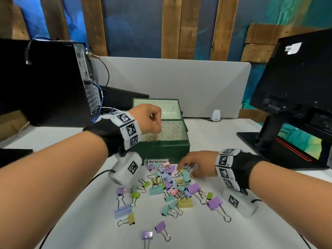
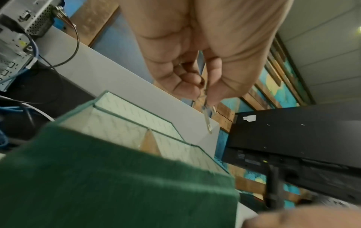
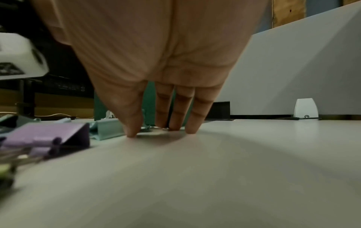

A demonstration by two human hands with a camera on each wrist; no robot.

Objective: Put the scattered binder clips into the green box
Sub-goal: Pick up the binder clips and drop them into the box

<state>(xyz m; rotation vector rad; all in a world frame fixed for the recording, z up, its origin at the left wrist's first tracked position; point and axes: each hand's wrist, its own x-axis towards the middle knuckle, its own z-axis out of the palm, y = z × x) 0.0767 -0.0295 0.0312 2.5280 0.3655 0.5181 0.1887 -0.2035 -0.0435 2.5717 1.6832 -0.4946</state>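
Observation:
The green box (image 1: 165, 148) stands open at mid-table, its lid raised behind it and a few clips inside. My left hand (image 1: 158, 121) hovers over it, fingers curled, pinching the wire handle of a binder clip (image 2: 208, 117) that dangles above the opening. In the left wrist view the left hand (image 2: 205, 95) shows that pinch above the box (image 2: 117, 185). Several pastel binder clips (image 1: 170, 186) lie scattered before the box. My right hand (image 1: 186, 170) reaches into the pile's far right. In the right wrist view the right hand (image 3: 156, 131) has straight fingers touching the table beside a teal clip (image 3: 107, 128).
A black computer tower (image 1: 53, 78) with cables stands back left, and a monitor (image 1: 296, 87) back right. A grey divider panel (image 1: 170, 83) runs behind the box. A "Binder Clips" label (image 1: 158, 161) lies at the box's front. A purple clip (image 3: 43, 135) lies left of my right hand.

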